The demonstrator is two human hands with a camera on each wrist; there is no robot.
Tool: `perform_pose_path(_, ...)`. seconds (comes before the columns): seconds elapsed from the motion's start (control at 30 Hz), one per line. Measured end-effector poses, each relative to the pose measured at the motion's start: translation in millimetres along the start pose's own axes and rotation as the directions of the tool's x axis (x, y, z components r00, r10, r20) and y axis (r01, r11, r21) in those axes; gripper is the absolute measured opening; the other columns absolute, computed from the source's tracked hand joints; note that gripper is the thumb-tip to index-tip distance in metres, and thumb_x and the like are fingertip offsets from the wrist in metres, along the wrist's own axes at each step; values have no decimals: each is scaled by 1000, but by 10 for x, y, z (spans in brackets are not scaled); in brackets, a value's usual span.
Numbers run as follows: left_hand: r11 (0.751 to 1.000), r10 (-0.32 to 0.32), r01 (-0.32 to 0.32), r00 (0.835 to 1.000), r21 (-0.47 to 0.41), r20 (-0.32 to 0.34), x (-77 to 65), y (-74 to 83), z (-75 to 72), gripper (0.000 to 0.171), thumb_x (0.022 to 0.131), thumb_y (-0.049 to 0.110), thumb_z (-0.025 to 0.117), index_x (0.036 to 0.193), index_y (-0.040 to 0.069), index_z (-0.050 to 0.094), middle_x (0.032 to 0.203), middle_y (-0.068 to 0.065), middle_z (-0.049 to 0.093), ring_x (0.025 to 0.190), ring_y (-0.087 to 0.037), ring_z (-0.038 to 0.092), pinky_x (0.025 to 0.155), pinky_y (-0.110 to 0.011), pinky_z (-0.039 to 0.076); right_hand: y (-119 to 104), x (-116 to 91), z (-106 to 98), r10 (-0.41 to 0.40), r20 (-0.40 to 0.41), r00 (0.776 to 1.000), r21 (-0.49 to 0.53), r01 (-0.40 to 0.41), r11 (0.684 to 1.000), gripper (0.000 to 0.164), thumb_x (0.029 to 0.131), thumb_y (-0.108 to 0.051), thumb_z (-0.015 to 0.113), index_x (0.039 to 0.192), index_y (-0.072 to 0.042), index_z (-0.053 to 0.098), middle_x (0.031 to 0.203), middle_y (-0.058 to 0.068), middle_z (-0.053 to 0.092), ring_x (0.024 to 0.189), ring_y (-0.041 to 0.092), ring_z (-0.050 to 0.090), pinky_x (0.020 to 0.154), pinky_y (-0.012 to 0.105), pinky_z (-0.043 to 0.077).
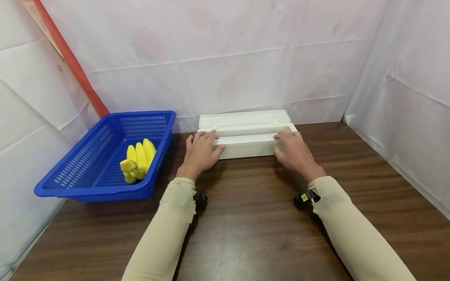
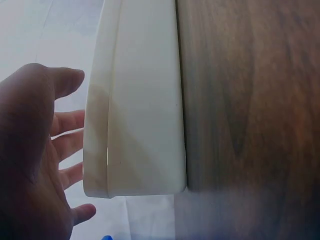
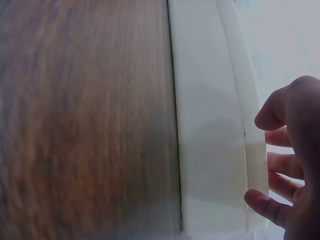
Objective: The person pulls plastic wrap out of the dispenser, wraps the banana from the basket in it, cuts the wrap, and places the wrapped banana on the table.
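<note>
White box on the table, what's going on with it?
A person's left hand is at the left end of the white box, their right hand at its right end. The box sits on the table, a panel raised along its back. Bananas lie in the blue basket to the left.

The head view looks forward and down from above the sleeved forearms [image 1: 161, 234], far enough back to take in the whole white box [image 1: 249, 150] at centre, the blue basket [image 1: 105, 191] at left and the desk [image 1: 246, 218] running to the bottom edge. The left wrist view faces the box's front wall [image 2: 147, 100] from close by, turned so it stands upright mid-frame, left fingers [image 2: 67, 143] at left; the right wrist view, similarly near, roughly mirrors it, right fingers [image 3: 285, 162] at right. All three share that wall and some desk.
</note>
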State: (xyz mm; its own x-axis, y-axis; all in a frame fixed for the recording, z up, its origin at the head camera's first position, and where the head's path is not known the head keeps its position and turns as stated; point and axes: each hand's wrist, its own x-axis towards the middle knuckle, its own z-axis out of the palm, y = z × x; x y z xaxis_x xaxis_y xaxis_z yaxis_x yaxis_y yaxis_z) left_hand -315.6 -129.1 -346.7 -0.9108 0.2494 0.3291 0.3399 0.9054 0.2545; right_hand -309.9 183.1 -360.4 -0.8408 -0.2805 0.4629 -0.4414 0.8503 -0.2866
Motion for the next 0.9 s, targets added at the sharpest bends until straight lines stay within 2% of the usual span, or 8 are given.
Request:
perform_pose_path(0.1,1000,0,0,1000,-2,5,-1,-1,6,50,101,48,52,136,14,62,151,-3,48,139,-29,36,113,-64,13,-11,8,2,6,6,1000,-2,-6,1000,36,94,-14,60,126,2,64,138,20,58,128,40,45,107,52,34)
perform_pose_path(0.4,999,3,-3,1000,-39,8,-8,1,1,50,103,45,50,134,8,64,140,-7,57,136,-33,40,116,-64,6,-23,6,15,10,11,1000,4,-10,1000,35,94,-14,59,125,2,63,135,20,58,128,41,44,107,53,32)
perform_pose_path(0.7,1000,-7,8,998,-25,58,-2,0,-4,60,104,49,45,146,7,52,151,-6,45,137,-36,34,114,-66,13,-30,19,-9,-8,2,1000,2,8,1000,35,94,-15,59,124,2,62,130,19,60,125,43,44,104,54,35)
perform_pose_path(0.9,999,-14,18,994,-31,109,-6,23,-13,64,104,51,44,151,8,45,155,-7,37,140,-36,27,112,-68,13,1,25,-26,13,28,1000,-3,-13,1000,39,95,-15,59,128,4,60,138,22,55,126,45,42,104,55,35)
